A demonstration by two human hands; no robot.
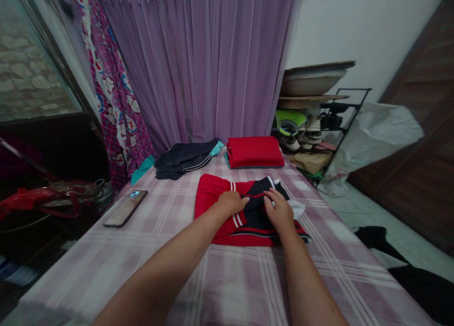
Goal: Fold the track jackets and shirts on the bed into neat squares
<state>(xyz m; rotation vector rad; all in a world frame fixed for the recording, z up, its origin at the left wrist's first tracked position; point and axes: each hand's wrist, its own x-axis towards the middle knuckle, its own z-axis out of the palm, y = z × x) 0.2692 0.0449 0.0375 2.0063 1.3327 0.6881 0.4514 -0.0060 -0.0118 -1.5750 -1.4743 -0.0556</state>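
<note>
A red and navy jacket (222, 229) with white stripes lies partly folded on the checked bedsheet in front of me. My left hand (231, 203) is closed on its middle, next to a pair of white stripes, with the fingertips hidden. Over the navy part on the right rests my right hand (280, 210), its fingers slightly bent and apart, touching the cloth. White fabric (297, 208) sticks out beyond the right hand. Behind the jacket sits a folded red garment (254, 151) on a neat pile. Left of that lies a dark garment (186, 156) with teal and white trim.
A phone (126, 209) lies on the bed's left side. Purple curtains (198, 66) hang behind the bed. On the right stands a rack (342, 127) with shoes and basins, beside a white plastic bag (383, 132). Dark clothing (418, 283) lies low at the right.
</note>
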